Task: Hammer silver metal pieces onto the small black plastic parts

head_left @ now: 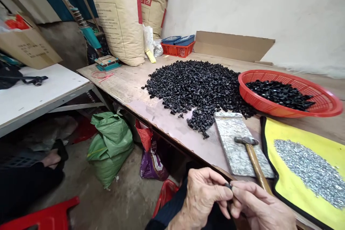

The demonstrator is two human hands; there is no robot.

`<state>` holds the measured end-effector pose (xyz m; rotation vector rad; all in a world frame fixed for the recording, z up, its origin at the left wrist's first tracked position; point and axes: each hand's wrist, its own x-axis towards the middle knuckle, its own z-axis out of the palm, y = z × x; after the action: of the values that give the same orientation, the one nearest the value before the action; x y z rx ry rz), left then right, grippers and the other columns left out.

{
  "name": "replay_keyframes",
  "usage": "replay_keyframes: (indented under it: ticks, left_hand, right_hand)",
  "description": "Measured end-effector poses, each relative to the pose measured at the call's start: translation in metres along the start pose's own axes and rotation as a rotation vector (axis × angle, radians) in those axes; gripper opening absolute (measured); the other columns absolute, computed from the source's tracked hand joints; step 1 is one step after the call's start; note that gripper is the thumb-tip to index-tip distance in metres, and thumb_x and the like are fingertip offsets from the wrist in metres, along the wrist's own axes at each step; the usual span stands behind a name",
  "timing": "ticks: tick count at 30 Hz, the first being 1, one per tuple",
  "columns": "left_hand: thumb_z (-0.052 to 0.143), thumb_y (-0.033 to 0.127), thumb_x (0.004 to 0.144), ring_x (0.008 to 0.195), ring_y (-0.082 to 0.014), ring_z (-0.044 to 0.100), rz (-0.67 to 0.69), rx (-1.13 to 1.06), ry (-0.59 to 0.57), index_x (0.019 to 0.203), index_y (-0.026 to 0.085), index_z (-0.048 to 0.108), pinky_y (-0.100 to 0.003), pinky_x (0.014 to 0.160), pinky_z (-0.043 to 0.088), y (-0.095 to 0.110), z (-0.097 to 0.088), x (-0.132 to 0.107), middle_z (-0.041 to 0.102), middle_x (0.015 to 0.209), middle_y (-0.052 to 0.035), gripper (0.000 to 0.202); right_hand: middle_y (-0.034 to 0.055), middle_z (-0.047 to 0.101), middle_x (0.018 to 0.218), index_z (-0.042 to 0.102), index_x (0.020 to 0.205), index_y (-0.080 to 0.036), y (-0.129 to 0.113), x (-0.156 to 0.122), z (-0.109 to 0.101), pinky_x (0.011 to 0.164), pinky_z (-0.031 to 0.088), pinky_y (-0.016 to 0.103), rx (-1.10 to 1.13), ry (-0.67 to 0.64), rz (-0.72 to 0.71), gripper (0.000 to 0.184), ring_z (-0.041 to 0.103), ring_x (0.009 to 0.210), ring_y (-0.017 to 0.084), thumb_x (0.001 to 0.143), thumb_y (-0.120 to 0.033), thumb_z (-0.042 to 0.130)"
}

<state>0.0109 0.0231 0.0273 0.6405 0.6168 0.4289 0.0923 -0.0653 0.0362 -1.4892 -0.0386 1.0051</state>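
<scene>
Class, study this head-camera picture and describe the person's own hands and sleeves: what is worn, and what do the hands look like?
The left hand and the right hand are both bare, with no gloves, rings or tape in view, and the skin looks creased. A dark long sleeve covers the left arm to the wrist.

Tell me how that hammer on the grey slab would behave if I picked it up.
The hammer would probably feel head-heavy, with its metal head on a slim wooden handle. It seems unlikely to roll far, since the blocky head would stop it. On the speckled slab, it may slide slightly if pushed.
</scene>
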Motion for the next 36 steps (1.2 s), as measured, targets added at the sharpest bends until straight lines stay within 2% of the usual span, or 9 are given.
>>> replay_keyframes:
  ticks: [7, 12, 17, 22, 31, 36]
  left_hand:
    - [0.074, 0.016, 0.052, 0.029, -0.0117, 0.05, -0.043, 0.042, -0.037, 0.057, 0.007, 0.063, -0.019, 0.028, 0.041, -0.003, 0.003, 0.002, 0.057, 0.039, -0.0035, 0.015]
    - [0.072, 0.017, 0.058, 0.032, -0.0122, 0.053, -0.021, 0.06, -0.076, 0.059, 0.007, 0.063, -0.019, 0.03, 0.043, -0.006, 0.002, 0.003, 0.058, 0.043, -0.0032, 0.013]
    - [0.074, 0.016, 0.057, 0.034, -0.0132, 0.055, 0.001, 0.085, -0.108, 0.068, 0.008, 0.065, -0.021, 0.031, 0.045, -0.002, 0.004, 0.006, 0.062, 0.05, -0.0032, 0.015]
    - [0.073, 0.017, 0.059, 0.034, -0.0148, 0.056, -0.003, 0.08, -0.147, 0.063, 0.008, 0.063, -0.021, 0.031, 0.045, 0.001, 0.008, 0.011, 0.062, 0.05, -0.0037, 0.014]
    - [0.074, 0.017, 0.058, 0.035, -0.0157, 0.057, -0.034, 0.082, -0.186, 0.063, 0.009, 0.061, -0.022, 0.032, 0.045, -0.001, 0.011, 0.012, 0.062, 0.05, -0.0036, 0.016]
    - [0.073, 0.016, 0.06, 0.035, -0.0135, 0.056, -0.015, 0.094, -0.162, 0.069, 0.01, 0.061, -0.02, 0.034, 0.044, -0.004, 0.014, 0.013, 0.062, 0.052, -0.0016, 0.015]
  right_hand:
    - [0.0028, 0.055, 0.043, 0.067, 0.058, -0.014, -0.005, -0.01, 0.002, 0.044, 0.045, 0.027, 0.07, 0.097, -0.015, 0.026, 0.051, 0.04, 0.014, 0.05, -0.035, 0.079]
    - [0.0035, 0.058, 0.044, 0.067, 0.061, -0.013, -0.006, -0.011, -0.003, 0.046, 0.045, 0.027, 0.037, 0.086, -0.014, 0.025, 0.054, 0.041, 0.015, 0.053, -0.034, 0.078]
    - [0.0031, 0.058, 0.044, 0.066, 0.061, -0.013, -0.014, -0.011, -0.007, 0.045, 0.043, 0.024, 0.026, 0.086, -0.021, 0.024, 0.054, 0.039, 0.014, 0.053, -0.033, 0.077]
    - [0.0025, 0.057, 0.042, 0.064, 0.057, -0.013, -0.023, -0.009, -0.001, 0.042, 0.041, 0.024, 0.081, 0.064, -0.046, 0.023, 0.052, 0.036, 0.014, 0.052, -0.031, 0.077]
    - [0.0001, 0.056, 0.044, 0.063, 0.061, -0.013, -0.018, -0.009, -0.009, 0.042, 0.042, 0.024, 0.108, 0.066, -0.025, 0.023, 0.052, 0.037, 0.013, 0.055, -0.032, 0.077]
    - [0.0012, 0.057, 0.043, 0.063, 0.061, -0.013, -0.02, -0.009, -0.01, 0.042, 0.042, 0.023, 0.101, 0.08, -0.045, 0.021, 0.053, 0.037, 0.013, 0.057, -0.029, 0.075]
